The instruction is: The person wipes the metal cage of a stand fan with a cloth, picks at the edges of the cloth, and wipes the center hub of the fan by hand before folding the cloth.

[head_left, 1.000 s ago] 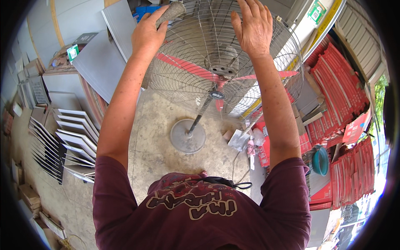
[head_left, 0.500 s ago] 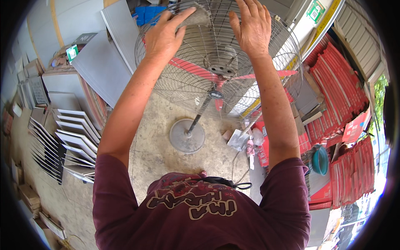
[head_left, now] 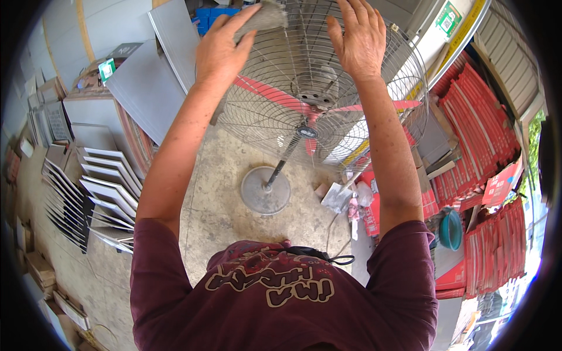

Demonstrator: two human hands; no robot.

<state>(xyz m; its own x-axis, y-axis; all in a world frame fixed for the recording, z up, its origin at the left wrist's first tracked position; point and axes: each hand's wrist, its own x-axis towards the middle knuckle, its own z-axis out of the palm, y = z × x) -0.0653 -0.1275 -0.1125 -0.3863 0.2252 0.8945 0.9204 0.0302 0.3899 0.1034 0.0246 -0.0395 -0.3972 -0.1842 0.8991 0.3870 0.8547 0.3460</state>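
In front of me stands a floor fan with a round wire guard (head_left: 264, 121), red blades (head_left: 269, 93) and a round grey base (head_left: 266, 192). At the upper left of the guard, my left hand (head_left: 221, 51) is closed on a dusty grey cloth (head_left: 270, 17), which hangs out past the fingers against the wires. My right hand (head_left: 361, 48) is at the upper right of the guard with its fingers stretched out and nothing in them. Its fingertips reach the top edge of the picture.
White and dark tiles (head_left: 108, 187) stand in a rack on the left, near a leaning grey panel (head_left: 146, 93). To the right are stacks of red cartons (head_left: 477, 123) and a teal basin (head_left: 450, 230). A dustpan (head_left: 338, 198) lies beside the fan base.
My left hand has shifted slightly left and up with the cloth, which now sits farther left on the guard. The right hand keeps nearly the same place.
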